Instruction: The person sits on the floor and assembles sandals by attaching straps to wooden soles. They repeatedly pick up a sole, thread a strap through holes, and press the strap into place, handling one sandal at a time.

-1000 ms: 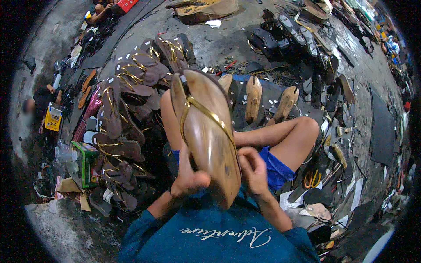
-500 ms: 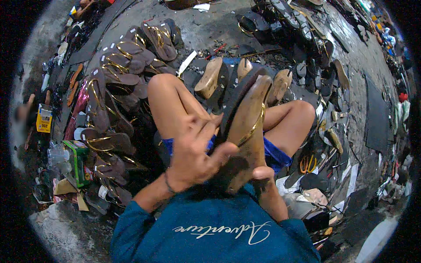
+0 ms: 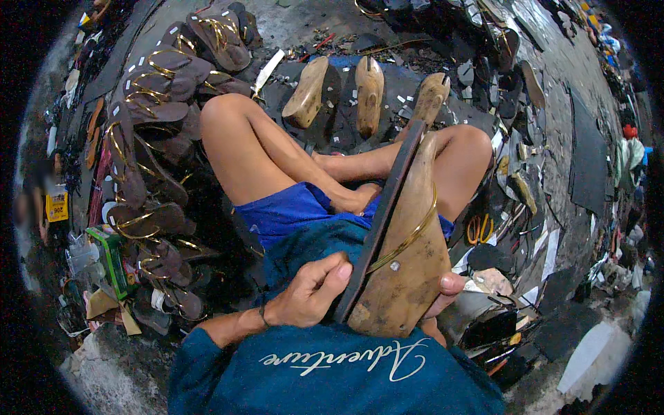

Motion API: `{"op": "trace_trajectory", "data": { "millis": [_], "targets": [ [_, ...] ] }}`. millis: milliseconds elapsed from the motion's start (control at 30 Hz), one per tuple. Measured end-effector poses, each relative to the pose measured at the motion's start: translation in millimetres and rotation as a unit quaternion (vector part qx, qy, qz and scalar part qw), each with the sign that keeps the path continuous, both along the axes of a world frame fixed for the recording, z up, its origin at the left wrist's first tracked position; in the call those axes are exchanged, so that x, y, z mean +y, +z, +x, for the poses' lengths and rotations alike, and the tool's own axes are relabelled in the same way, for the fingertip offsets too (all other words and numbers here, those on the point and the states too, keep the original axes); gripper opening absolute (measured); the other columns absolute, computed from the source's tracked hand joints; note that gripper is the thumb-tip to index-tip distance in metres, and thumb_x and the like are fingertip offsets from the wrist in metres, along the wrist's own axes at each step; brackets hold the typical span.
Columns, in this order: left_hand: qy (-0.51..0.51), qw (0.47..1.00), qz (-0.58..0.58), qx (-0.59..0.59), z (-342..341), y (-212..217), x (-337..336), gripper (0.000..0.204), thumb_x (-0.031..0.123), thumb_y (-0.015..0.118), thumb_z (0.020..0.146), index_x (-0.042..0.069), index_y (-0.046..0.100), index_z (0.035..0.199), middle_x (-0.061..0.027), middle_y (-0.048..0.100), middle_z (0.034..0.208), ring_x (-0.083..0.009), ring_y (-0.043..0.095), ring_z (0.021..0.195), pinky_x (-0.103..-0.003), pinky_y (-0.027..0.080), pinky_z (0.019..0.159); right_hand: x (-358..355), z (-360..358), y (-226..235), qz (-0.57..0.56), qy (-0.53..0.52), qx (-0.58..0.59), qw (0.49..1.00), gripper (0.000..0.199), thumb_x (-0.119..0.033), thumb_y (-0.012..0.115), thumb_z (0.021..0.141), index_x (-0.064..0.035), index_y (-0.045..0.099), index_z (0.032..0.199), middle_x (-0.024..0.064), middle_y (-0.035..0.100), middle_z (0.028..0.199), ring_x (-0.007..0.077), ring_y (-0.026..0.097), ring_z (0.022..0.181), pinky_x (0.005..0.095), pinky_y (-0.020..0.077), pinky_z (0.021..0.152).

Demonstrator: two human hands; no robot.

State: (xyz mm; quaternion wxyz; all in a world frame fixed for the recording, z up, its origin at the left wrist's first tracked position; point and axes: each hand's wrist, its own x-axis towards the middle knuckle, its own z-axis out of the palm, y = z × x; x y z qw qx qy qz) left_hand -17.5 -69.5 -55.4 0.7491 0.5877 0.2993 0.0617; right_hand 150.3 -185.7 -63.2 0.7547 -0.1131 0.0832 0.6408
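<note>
On the cluttered workshop floor (image 3: 290,28), beside rows of finished strapped sandals (image 3: 149,173), we sit holding above our lap a wooden last (image 3: 408,256) with gold strap fitted and dark sole (image 3: 380,221) pressed alongside, seemingly still unfinished, left hand (image 3: 311,290) and right hand (image 3: 446,287) both clamped around it.

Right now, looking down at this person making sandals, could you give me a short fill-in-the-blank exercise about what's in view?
1. The wooden shoe form in the person's lap is crossed by a thin ____-coloured strap.
2. The left hand presses a dark ____ against the form's side.
3. On the floor beyond the knees stand ____ more wooden forms.
4. The person's shorts are ____.

Missing words: gold; sole; three; blue
</note>
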Motion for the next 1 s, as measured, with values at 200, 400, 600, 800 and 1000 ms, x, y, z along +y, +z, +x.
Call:
{"op": "trace_trajectory", "data": {
  "millis": [200,400,600,800,1000],
  "targets": [
    [-0.013,0.993,-0.111,0.033,-19,-12,1,0.034,0.036,0.048,0.1,0.005,0.06,0.095,0.0043,0.05,0.078,-0.0084,0.043,0.077,-0.026,0.041,0.076,2,2,0,-0.013,-0.006,-0.04,0.999,0.095,-0.026,0.069,0.069,0.0047,0.021,0.145,0.0274,0.041,0.139,0.0405,0.046,0.124,0.0528,0.0404,0.103],
    [0.056,0.966,-0.126,-0.221,13,-67,11,0.036,0.033,0.057,0.097,0.005,0.05,0.117,-0.0003,0.048,0.108,-0.0084,0.041,0.084,-0.025,0.038,0.076,7,24,-32,-0.138,0.014,-0.239,0.961,0.096,-0.021,0.076,0.07,0.0044,0.021,0.144,0.0228,0.043,0.138,0.0368,0.046,0.124,0.0495,0.0406,0.103],
    [0.08,0.984,-0.156,-0.034,-11,-47,61,0.077,0.028,0.072,0.085,0.0,0.032,0.145,-0.0103,0.047,0.137,-0.0181,0.044,0.127,-0.033,0.034,0.108,65,16,-57,-0.17,0.202,-0.498,0.826,0.105,-0.013,0.084,0.069,0.0047,0.012,0.144,0.0142,0.046,0.134,0.0273,0.045,0.124,0.0382,0.0359,0.107],
    [0.125,0.984,0.076,0.097,-37,-106,25,0.069,0.013,0.065,0.082,-0.001,0.034,0.142,-0.0111,0.052,0.132,-0.0191,0.049,0.12,-0.035,0.039,0.104,77,-30,-117,-0.157,0.262,-0.551,0.777,0.11,-0.023,0.085,0.069,0.0053,0.009,0.143,0.0193,0.044,0.135,0.0277,0.043,0.127,0.04,0.0309,0.111],
    [0.142,0.983,-0.109,-0.032,-35,-46,57,0.084,0.012,0.076,0.079,0.004,0.028,0.148,-0.0109,0.044,0.141,-0.0215,0.04,0.131,-0.036,0.027,0.112,88,-1,-50,-0.085,0.098,-0.552,0.823,0.106,-0.029,0.085,0.07,0.0029,0.016,0.145,0.0183,0.038,0.142,0.0278,0.038,0.133,0.0417,0.0299,0.111]
  ]
}}
